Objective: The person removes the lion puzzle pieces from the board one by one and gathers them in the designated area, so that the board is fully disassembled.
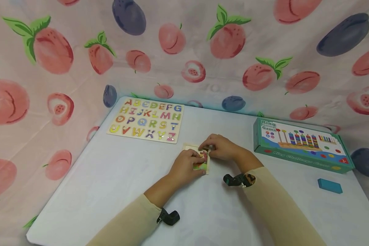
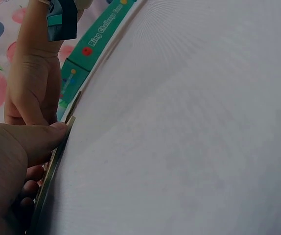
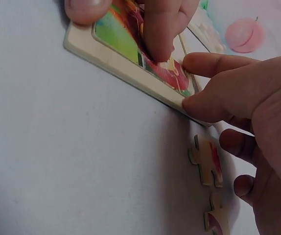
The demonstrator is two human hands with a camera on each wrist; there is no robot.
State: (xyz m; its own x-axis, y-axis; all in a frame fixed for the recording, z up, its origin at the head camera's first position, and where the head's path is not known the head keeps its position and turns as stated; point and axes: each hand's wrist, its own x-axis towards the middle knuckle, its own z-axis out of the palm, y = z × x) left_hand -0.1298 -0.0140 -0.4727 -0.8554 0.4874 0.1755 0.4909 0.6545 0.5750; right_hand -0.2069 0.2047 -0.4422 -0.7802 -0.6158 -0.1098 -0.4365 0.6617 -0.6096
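Note:
A small wooden jigsaw puzzle (image 1: 203, 166) in a pale frame lies on the white table between both hands. My left hand (image 1: 184, 166) holds it, thumb at the frame's corner and a finger pressing on the picture, as the right wrist view shows. At the other end my right hand (image 1: 222, 147) pinches a red puzzle piece (image 3: 172, 78) between thumb and forefinger, over the frame. Two loose jigsaw pieces lie under the right hand: one piece (image 3: 208, 161) and another piece (image 3: 216, 218). The hands partly cover the picture.
An alphabet board (image 1: 146, 119) lies at the back left. To the right stands a green ring game box (image 1: 304, 144), with a small blue block (image 1: 330, 186) in front of it. A fruit-patterned cloth (image 1: 172, 75) borders the back and left of the table.

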